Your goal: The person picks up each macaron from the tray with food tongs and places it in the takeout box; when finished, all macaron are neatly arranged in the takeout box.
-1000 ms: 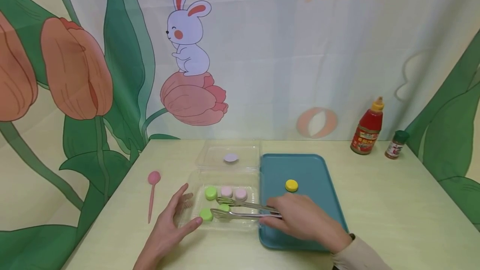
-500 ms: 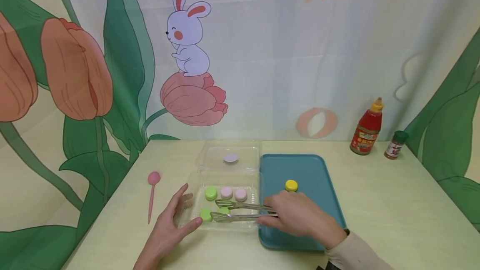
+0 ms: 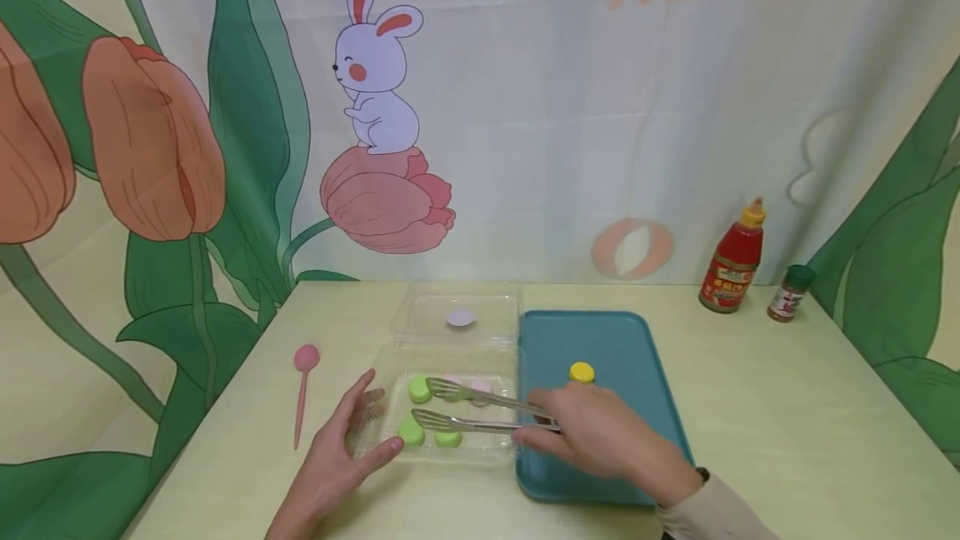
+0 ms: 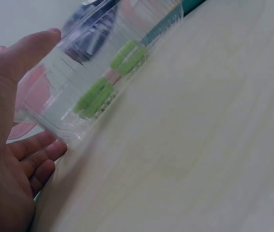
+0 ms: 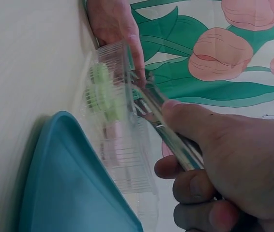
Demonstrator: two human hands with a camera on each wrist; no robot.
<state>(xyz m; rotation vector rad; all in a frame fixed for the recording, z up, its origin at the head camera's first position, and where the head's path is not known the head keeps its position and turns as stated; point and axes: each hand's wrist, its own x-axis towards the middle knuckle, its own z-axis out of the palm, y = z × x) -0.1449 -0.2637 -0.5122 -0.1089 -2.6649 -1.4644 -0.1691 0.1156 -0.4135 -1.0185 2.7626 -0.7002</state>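
My right hand (image 3: 592, 432) grips metal tongs (image 3: 480, 425), their two tips parted over the clear plastic container (image 3: 487, 458). Inside the container sit three green macarons, one at the back left (image 3: 418, 390), one at the front left (image 3: 410, 432) and one at the front middle (image 3: 447, 439). Two pink macarons at the back are partly covered by the upper tong arm. Nothing shows between the tong tips. With thumb and fingers around its left front corner, my left hand (image 3: 337, 448) holds the container; the left wrist view shows the thumb at the upper rim and other fingers low.
A blue tray (image 3: 547, 340) lies right of the container, with a yellow macaron (image 3: 581, 372) on it. The container's lid (image 3: 420, 315) is folded back. A pink spoon (image 3: 302, 390) lies left. A red sauce bottle (image 3: 731, 265) and a small green-capped jar (image 3: 789, 294) stand back right.
The tongs have risen off the front middle green macaron, which shows fully now. Their tips have spread wider apart, and the upper arm now covers the pink macarons. My left hand stays put.
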